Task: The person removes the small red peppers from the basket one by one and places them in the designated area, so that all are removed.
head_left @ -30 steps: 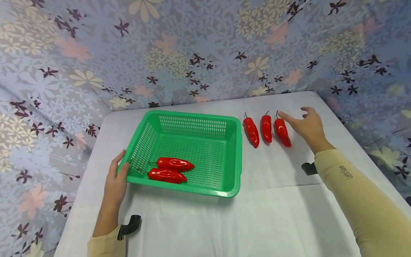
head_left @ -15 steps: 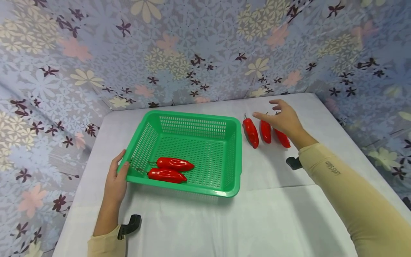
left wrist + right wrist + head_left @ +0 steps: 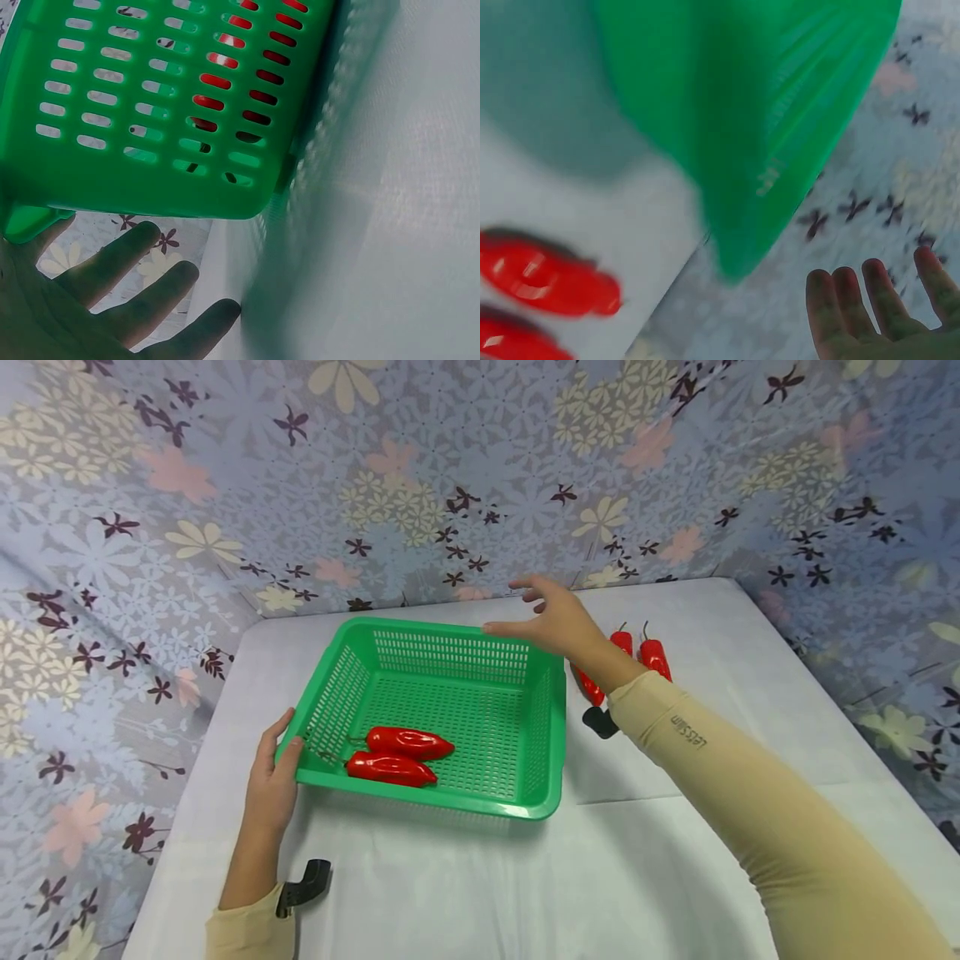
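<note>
A green plastic basket with slotted walls stands on the table. My left hand holds its near-left corner, thumb over the rim and fingers along the outside; in the left wrist view the other fingers spread below the rim. Two red peppers lie side by side inside. My right hand is over the far-right corner with nothing in its fingers, thumb apart from the fingers. Right of the basket lie three more red peppers: one mostly behind my wrist, a middle one and a right one.
White cloth covers the table. A flowered fabric hangs behind and at both sides. Each wrist carries a black mount, the left mount near the sleeve and the right mount beside the peppers.
My right hand has swept left from the rightmost pepper, across the other two, to the basket's far-right corner. The left hand, basket and peppers stay put.
</note>
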A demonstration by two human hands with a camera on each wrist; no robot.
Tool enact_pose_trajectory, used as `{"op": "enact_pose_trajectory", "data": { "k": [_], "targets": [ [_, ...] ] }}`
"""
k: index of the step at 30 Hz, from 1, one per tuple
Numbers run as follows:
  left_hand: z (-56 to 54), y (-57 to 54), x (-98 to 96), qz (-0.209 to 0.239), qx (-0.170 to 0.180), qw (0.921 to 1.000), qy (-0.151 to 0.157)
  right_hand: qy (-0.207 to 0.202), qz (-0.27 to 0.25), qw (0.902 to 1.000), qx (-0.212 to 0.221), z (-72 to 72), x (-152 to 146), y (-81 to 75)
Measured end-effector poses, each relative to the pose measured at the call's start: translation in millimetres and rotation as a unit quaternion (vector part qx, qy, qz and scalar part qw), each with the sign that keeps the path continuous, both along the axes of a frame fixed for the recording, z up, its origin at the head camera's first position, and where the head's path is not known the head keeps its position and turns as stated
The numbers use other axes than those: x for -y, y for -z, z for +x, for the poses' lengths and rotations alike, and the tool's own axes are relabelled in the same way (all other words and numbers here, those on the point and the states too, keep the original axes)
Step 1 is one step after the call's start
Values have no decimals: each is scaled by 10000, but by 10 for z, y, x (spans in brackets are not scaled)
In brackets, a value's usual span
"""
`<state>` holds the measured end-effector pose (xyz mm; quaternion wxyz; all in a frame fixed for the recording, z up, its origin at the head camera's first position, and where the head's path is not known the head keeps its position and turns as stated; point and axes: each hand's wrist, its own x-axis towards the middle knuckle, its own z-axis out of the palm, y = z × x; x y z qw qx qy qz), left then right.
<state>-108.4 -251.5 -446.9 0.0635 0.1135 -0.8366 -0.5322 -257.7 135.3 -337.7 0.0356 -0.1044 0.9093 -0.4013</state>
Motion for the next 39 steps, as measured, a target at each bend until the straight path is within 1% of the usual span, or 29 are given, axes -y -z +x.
{"op": "enact_pose_trajectory", "data": {
  "k": [6, 10, 14, 16, 19, 21, 24, 25, 29, 32, 39],
  "targets": [
    [-5, 9, 9, 82, 41, 10000, 9, -447, -74, 9990, -64, 13, 347, 22],
    [1, 21, 11, 154, 17, 9999, 2, -761, -330, 9966, 20, 31, 507, 61],
    [9, 26, 12, 86, 7, 10000, -43, -1245, -665, 9893, 363, 81, 717, 123],
    [11, 28, 13, 64, 13, 9999, -81, -1497, -834, 9835, 582, 114, 840, 172],
    [14, 31, 10, 99, 45, 9999, -104, -1737, -926, 9767, 853, 143, 1013, 283],
    [12, 33, 6, 136, 45, 9999, -86, -1802, -929, 9736, 1048, 160, 1098, 373],
    [10, 31, -1, 148, 38, 9999, -38, -1870, -794, 9701, 1329, 183, 1178, 503],
    [9, 31, 0, 149, 22, 9999, -25, -1885, -676, 9699, 1386, 190, 1196, 541],
    [6, 28, 0, 100, -51, 9999, -5, -1907, -295, 9703, 1458, 207, 1238, 655],
    [2, 30, -2, 56, -69, 10000, 2, -1881, -55, 9701, 1532, 215, 1252, 703],
    [7, 24, -8, 32, 30, 10000, -54, -1924, 376, 9633, 1836, 236, 1331, 783]
  ]
}}
